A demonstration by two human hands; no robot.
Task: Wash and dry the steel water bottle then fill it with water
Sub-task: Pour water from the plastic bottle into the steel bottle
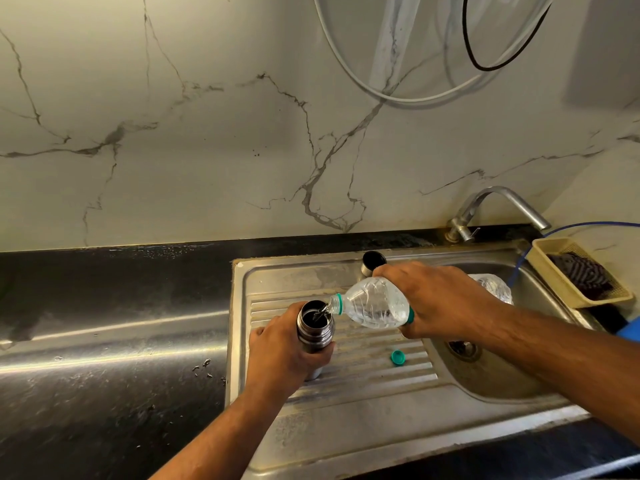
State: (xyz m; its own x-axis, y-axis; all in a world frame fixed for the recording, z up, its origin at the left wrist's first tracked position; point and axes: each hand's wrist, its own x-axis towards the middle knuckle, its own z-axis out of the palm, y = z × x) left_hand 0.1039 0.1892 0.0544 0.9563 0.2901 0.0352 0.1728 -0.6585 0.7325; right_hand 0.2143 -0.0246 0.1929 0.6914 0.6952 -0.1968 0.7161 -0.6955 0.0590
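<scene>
The steel water bottle (pixel 315 327) stands upright and uncapped on the ribbed drainboard (pixel 374 362) of the steel sink. My left hand (pixel 280 355) is wrapped around its body. My right hand (pixel 440 299) holds a clear plastic bottle (pixel 375 304) tilted on its side, its green-ringed mouth at the steel bottle's opening. A thin stream of water runs from it into the steel bottle. The plastic bottle's green cap (pixel 398 357) lies loose on the drainboard. The steel bottle's lid (pixel 372 262) stands at the back of the drainboard, partly hidden by my right hand.
The sink basin (pixel 491 375) with its drain lies to the right, under a steel tap (pixel 498 209). A beige basket (pixel 578 275) with a dark scrubber hangs at the basin's right edge. A blue hose runs behind it. Black countertop (pixel 104 341) stretches to the left.
</scene>
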